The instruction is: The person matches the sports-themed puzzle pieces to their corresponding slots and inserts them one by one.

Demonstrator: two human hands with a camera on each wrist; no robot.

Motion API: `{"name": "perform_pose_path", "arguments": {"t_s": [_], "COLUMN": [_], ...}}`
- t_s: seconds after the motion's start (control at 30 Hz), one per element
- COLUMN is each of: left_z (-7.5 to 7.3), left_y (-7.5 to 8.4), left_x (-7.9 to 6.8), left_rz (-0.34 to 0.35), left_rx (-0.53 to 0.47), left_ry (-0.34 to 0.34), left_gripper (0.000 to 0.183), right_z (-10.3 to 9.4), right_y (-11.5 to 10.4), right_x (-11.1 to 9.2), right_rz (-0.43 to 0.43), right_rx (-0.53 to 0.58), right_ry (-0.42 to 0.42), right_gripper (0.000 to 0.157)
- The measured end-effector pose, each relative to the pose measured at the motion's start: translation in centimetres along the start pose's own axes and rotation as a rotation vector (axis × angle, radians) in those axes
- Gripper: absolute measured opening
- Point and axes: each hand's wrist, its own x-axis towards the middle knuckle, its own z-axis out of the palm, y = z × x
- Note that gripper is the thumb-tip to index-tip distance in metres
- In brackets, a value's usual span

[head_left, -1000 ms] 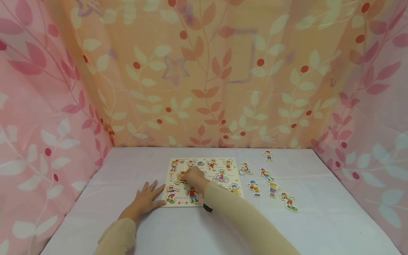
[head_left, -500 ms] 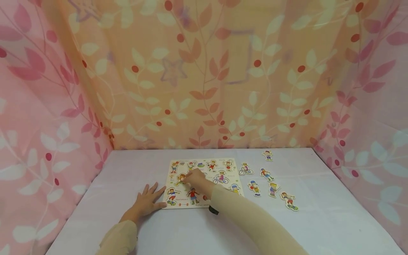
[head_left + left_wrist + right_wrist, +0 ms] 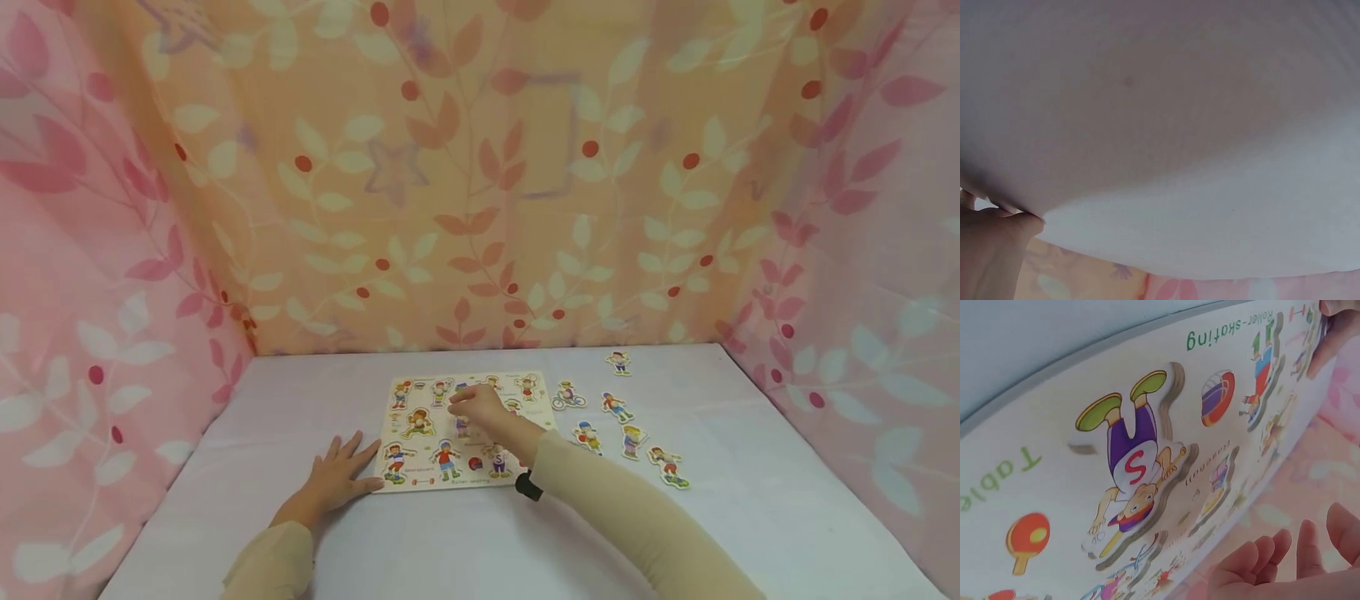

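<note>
My left hand (image 3: pixel 333 479) lies spread on the table, fingertips at the left edge of a picture puzzle board (image 3: pixel 422 452) with sports figures. Above the board's middle is my right hand (image 3: pixel 487 412), its fingers loosely bent. The right wrist view shows a gap between the thumb and fingers of the right hand (image 3: pixel 1291 559), with nothing held. Just left of it, a running-child puzzle piece (image 3: pixel 416 422) sits on the board. Up close, the board shows a figure with an "S" shirt (image 3: pixel 1135 462) in a cut-out recess.
Several loose puzzle pieces lie right of the board, among them a cyclist (image 3: pixel 567 395), a capped child (image 3: pixel 618 363) and a skateboarder (image 3: pixel 667 467). Patterned cloth walls (image 3: pixel 465 208) enclose the white table (image 3: pixel 420 542) at the back and sides.
My right hand has let go of the running-child piece and moved right, up off it. My left hand stays at the board's edge. The view has shifted slightly.
</note>
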Motion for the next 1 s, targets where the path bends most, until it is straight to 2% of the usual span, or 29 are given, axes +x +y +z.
{"name": "perform_pose_path", "arguments": {"t_s": [0.27, 0.53, 0.67, 0.8, 1.0], "left_z": [0.0, -0.2, -0.2, -0.2, -0.2], "left_y": [0.1, 0.2, 0.0, 0.1, 0.2], "left_x": [-0.1, 0.0, 0.1, 0.1, 0.0], "left_rz": [-0.017, -0.010, -0.016, -0.020, -0.008], "left_rx": [-0.011, -0.023, -0.031, -0.040, -0.035], "left_ry": [-0.007, -0.008, -0.014, -0.018, -0.017], "left_gripper": [0.079, 0.080, 0.082, 0.083, 0.082], "right_z": [-1.8, -3.9, -5.0, -6.0, -7.3], "right_y": [-0.1, -0.1, 0.0, 0.4, 1.5], "right_x": [-0.9, -1.7, -2.1, -2.2, -2.4], "right_rz": [-0.045, -0.024, -0.037, -0.037, 0.008], "right_rx": [-0.002, 0.045, 0.043, 0.047, 0.045], "right_ry": [0.012, 0.021, 0.055, 0.080, 0.110], "right_gripper": [0.026, 0.027, 0.025, 0.026, 0.029]}}
